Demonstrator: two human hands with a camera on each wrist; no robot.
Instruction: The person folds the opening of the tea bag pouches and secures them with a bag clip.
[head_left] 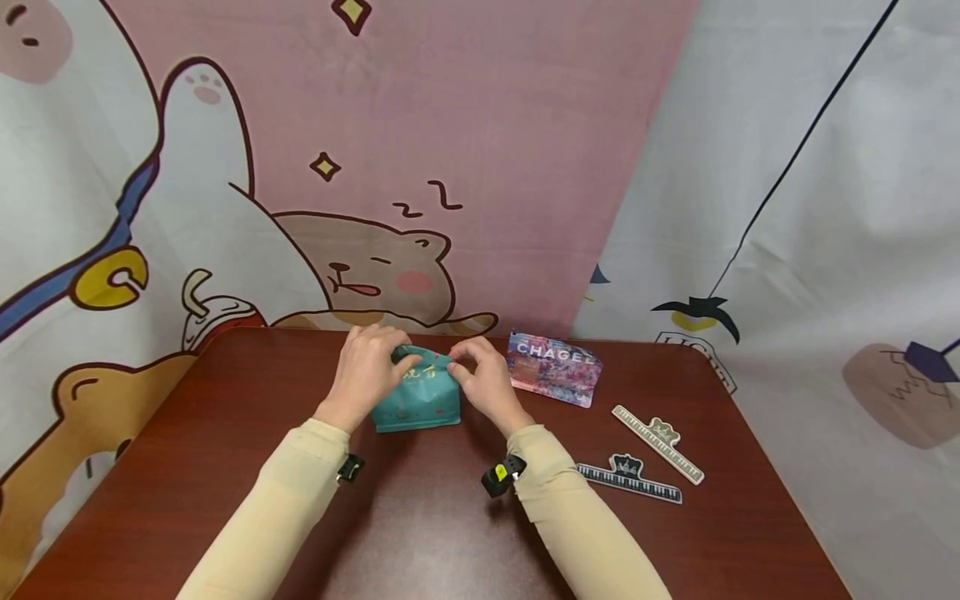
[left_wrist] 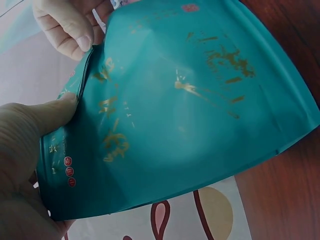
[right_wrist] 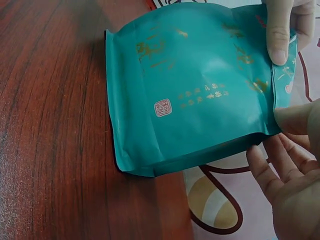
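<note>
Both hands are at the folded top of a teal bag (head_left: 420, 407), which is near the far edge of the worktop (head_left: 247, 417), a little left of its middle. The left hand (head_left: 367, 367) pinches one end of the fold and the right hand (head_left: 486, 379) pinches the other, thumbs on the front, fingers (right_wrist: 267, 175) narrow. Gold writing marks the bag's front.

Just right of the right hand, a pink and purple pouch (head_left: 553, 371) lies by the far edge. Toward the right edge lie a cream clip (head_left: 658, 443) and, nearer the front edge, a black clip (head_left: 630, 482), both with piano-key patterns.
</note>
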